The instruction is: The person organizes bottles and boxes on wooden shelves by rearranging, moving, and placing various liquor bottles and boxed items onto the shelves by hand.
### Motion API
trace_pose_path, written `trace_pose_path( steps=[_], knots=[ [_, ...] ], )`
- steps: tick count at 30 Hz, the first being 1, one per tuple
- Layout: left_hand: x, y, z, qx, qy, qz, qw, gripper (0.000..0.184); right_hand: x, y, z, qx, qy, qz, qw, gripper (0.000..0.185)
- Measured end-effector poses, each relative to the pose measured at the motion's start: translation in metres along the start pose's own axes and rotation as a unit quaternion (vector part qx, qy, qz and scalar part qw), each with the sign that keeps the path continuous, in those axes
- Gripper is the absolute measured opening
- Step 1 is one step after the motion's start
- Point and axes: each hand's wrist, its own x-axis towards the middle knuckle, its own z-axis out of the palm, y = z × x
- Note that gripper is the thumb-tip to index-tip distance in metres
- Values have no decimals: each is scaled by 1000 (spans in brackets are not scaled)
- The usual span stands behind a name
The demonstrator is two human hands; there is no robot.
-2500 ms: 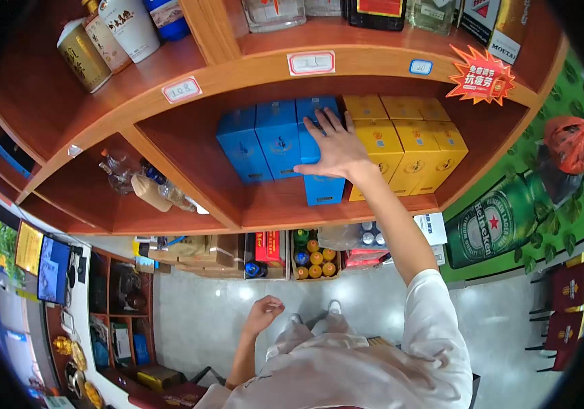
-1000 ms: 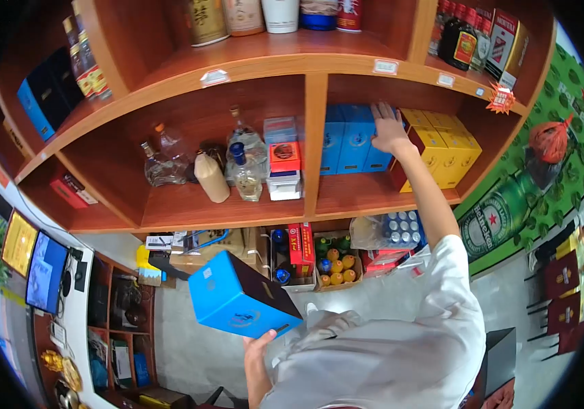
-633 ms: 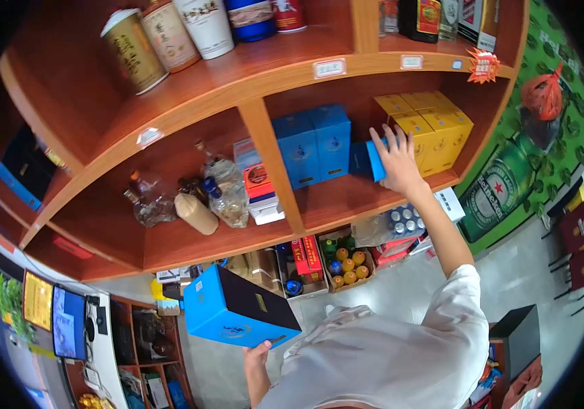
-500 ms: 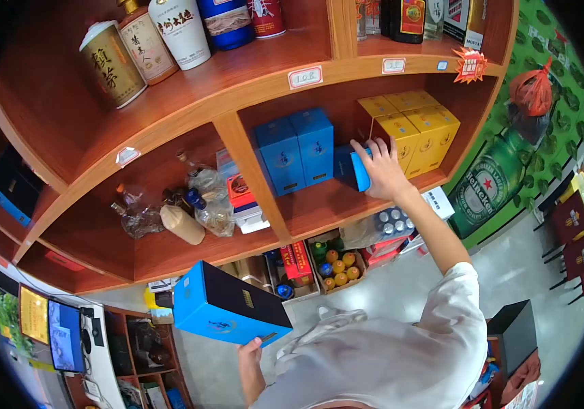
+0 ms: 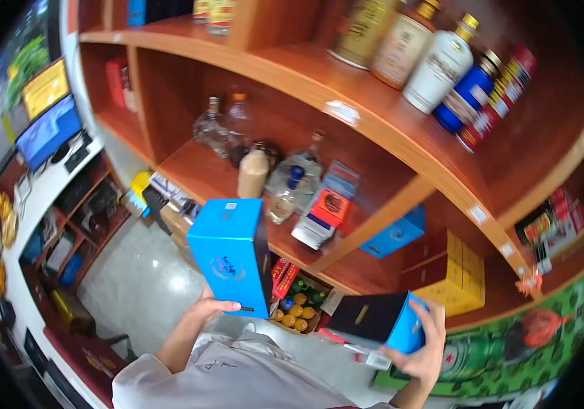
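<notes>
My left hand grips a tall bright blue box near its bottom, thumb across the front and fingers hidden beneath. The box stands nearly upright, with a dark side panel and a round printed emblem. On the right, my right hand is closed around the blue end of a second box, which lies tilted with its black face upward. The two boxes are apart, both held in front of the shelving. Another blue box is on the shelf behind, next to several yellow boxes.
Wooden shelves curve across the view, with bottles on the upper level. Glass bottles stand in the middle compartment. A crate of bottles and orange-capped items sits low. A white counter runs along the left.
The right hand has taken the second blue box off the shelf and holds it out from the shelving. The view has turned left. The left hand's box is now more upright.
</notes>
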Motion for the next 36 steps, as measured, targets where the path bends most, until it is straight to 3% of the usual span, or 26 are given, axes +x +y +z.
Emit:
trace_pose_path(
  steps=[2, 5, 9, 12, 14, 18, 24, 30, 36],
  knots=[
    [-9, 13, -16, 1, -12, 12, 1000, 100, 10, -39, -8, -1, -30, -78, 996, 96],
    [-23, 31, -55, -3, -20, 45, 999, 99, 35, -87, -2, 94, -9, -97, 991, 102],
    [-58, 55, -116, -10, 0, 102, 995, 95, 77, -173, 4, 33, 55, -343, 937, 101],
    [-87, 81, -164, -10, 35, 121, 992, 94, 129, -253, 11, 92, 106, -391, 910, 98],
    [-105, 105, -195, 2, 71, 150, 986, 95, 164, -309, 15, 129, 147, -405, 893, 97],
    [-141, 160, -251, 50, 52, 169, 983, 95, 255, -414, 27, 174, 199, -417, 869, 94],
    [-176, 213, -323, 129, 90, 164, 974, 94, 403, -517, 69, 74, 247, -355, 898, 84],
    [-186, 225, -362, 139, 142, 194, 961, 93, 507, -539, 111, -65, 292, -340, 892, 86],
    [-158, 251, -371, -51, 183, 173, 966, 99, 564, -541, 133, -123, 302, -354, 877, 78]
  ],
)
